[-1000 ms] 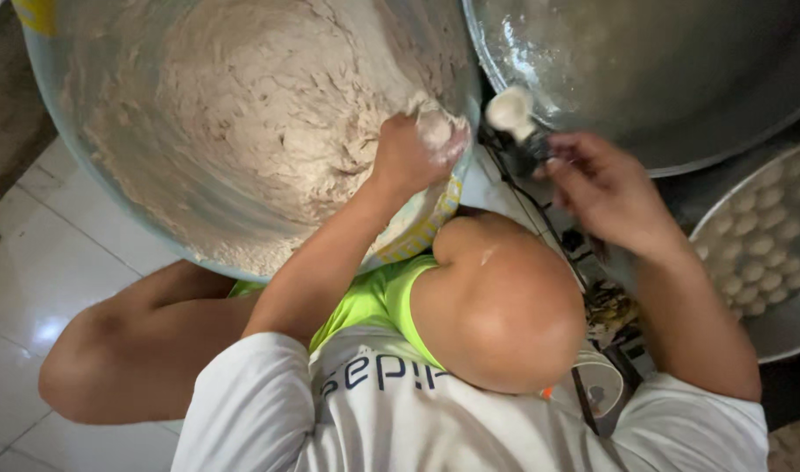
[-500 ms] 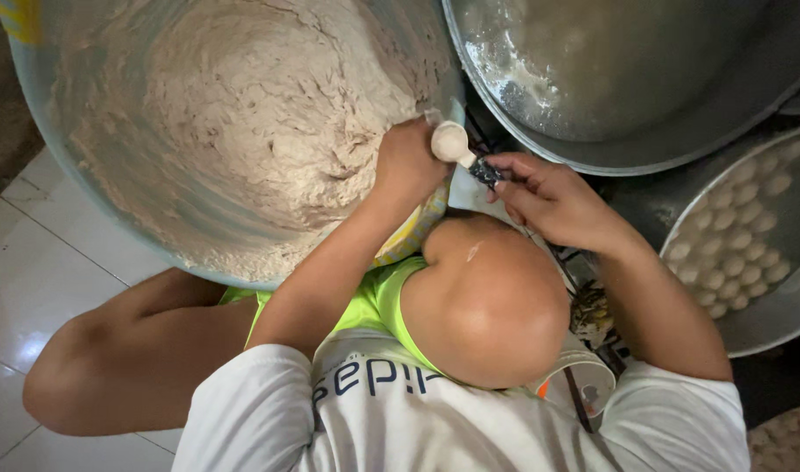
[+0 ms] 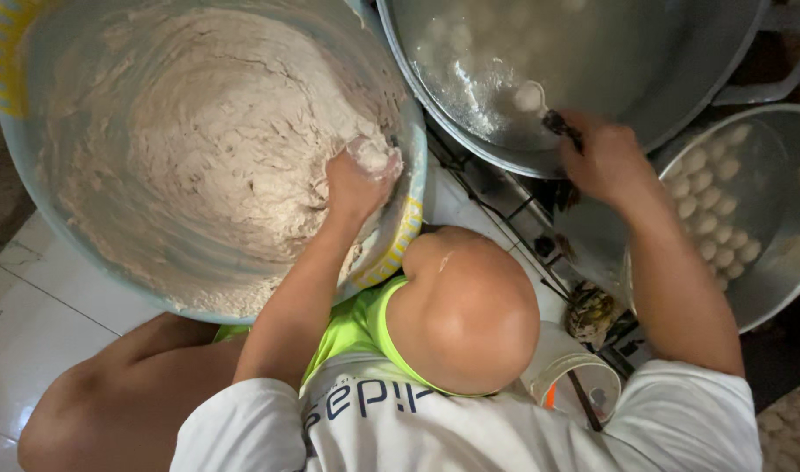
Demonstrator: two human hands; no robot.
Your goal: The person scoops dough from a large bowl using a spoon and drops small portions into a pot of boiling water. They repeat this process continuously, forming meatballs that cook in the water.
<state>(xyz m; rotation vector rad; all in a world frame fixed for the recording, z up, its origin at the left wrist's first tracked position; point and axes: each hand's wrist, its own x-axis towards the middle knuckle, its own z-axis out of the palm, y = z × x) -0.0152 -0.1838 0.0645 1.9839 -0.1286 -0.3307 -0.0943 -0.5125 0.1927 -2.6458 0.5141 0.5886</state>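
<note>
The big plastic tub fills the upper left of my view, its inside coated and heaped with pale, rough dough. My left hand is inside it at the rim nearest the pot, fingers closed around a lump of dough that bulges out above my fist. To the right of the tub sits the wide metal pot, holding cloudy water with a few pale round shapes dimly visible under the surface. My right hand is clamped on the dark handle of a spoon, whose white bowl, loaded with a dough ball, hangs over the water inside the pot's near rim. Right of the pot, lower down, a round metal tray holds rows of small white dough balls. Below the pot, between my head and right arm, a small white cup stands on the dark stove rack with a thin stick in it.

Compared with half a second ago, the spoon has left the tub's edge, where it was touching my left hand, and now reaches out over the pot. My hands, then together at the tub's rim, are now well apart. My left hand remains in the tub, gripping dough.
</note>
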